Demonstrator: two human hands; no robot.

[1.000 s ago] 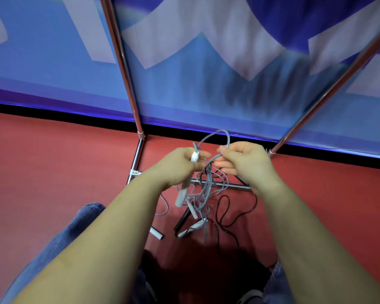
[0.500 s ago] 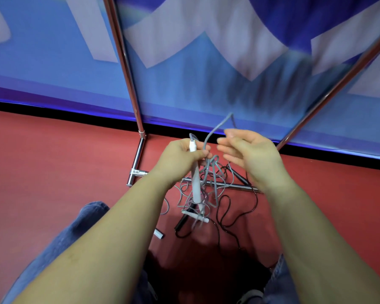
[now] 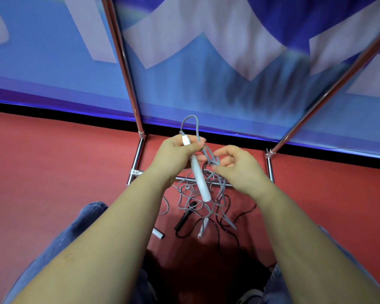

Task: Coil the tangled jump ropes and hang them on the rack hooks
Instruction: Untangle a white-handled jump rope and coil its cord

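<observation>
Biggest thing around your hands was the chrome rack (image 3: 127,69), its two uprights rising past them on either side and the low crossbar running right under them. No hooks showed in this view, so the hanging spot was somewhere above. The red floor (image 3: 53,183) spread wide open out past your left hand, plenty of room to lay a rope out flat if you wanted.

The grey jump rope (image 3: 211,189) hung in a messy knot straight below your hands, mostly off the floor, which I'd guess was the point: let gravity show you which strand goes where. A black jump rope (image 3: 183,221) lay on the floor under it, seemingly tangled in.

Your left hand (image 3: 176,156) was wrapped around the top of the white handle (image 3: 199,175), anchoring one end. Your right hand (image 3: 235,165) had fingers curled, pinching a grey strand just beside it, looked like you were picking a loop free.
</observation>
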